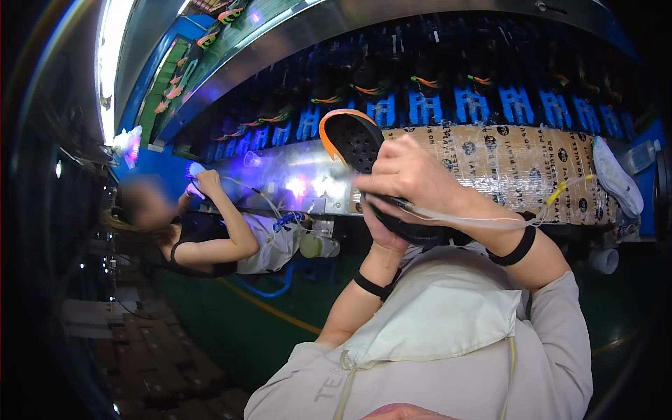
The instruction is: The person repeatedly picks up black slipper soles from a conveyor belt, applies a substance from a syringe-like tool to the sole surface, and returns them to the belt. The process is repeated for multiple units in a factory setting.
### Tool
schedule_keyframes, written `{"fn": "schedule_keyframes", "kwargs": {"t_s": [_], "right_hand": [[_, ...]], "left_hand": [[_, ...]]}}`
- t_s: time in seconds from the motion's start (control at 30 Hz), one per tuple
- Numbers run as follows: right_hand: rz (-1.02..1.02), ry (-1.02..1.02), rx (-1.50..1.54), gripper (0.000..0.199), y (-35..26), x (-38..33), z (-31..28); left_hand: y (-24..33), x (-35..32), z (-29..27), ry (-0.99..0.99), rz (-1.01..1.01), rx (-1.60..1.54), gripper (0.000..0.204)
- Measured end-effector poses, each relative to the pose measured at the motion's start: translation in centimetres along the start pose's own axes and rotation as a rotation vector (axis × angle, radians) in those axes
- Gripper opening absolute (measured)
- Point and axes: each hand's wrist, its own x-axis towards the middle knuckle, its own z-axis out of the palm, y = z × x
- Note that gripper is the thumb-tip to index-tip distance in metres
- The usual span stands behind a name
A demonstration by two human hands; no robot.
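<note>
Right hand (413,175) clenched on thin tool, left hand (383,234) gripping perforated, orange-rimmed black shoe sole (353,140)

To your left a co-worker (210,241) in a pale apron leans toward the line, 1 hand raised by a violet lamp glow (196,170). Ahead of you runs a conveyor belt wrapped in patterned brown sheeting (518,168), with a row of blue fixtures (472,105) above it. A white shoe part (616,178) lies at its right end. Below left you can see what may be stacked cardboard boxes (161,357), too dark to tell.
</note>
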Motion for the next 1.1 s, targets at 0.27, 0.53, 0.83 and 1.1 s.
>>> {"fn": "schedule_keyframes", "kwargs": {"t_s": [0.27, 0.53, 0.83, 1.1], "right_hand": [[-0.012, -0.008, -0.093, 0.025, -0.8, -0.2, 0.1], [-0.052, -0.032, -0.118, 0.031, -1.5, -0.4, -0.5], [-0.040, -0.190, 0.051, 0.031, -2.6, -0.4, -2.2], [-0.008, -0.274, 0.104, 0.031, -2.9, -0.4, -3.5]], "left_hand": [[0.7, 1.1, -0.2, -0.070, 0.091, 0.100, 0.068], [1.9, 3.6, -5.4, -0.449, 0.143, 0.538, 0.074], [2.5, 1.7, -5.1, 0.086, 0.146, 0.102, 0.080], [4.3, 3.0, 1.6, -0.318, 0.033, -0.071, 0.092]]}}
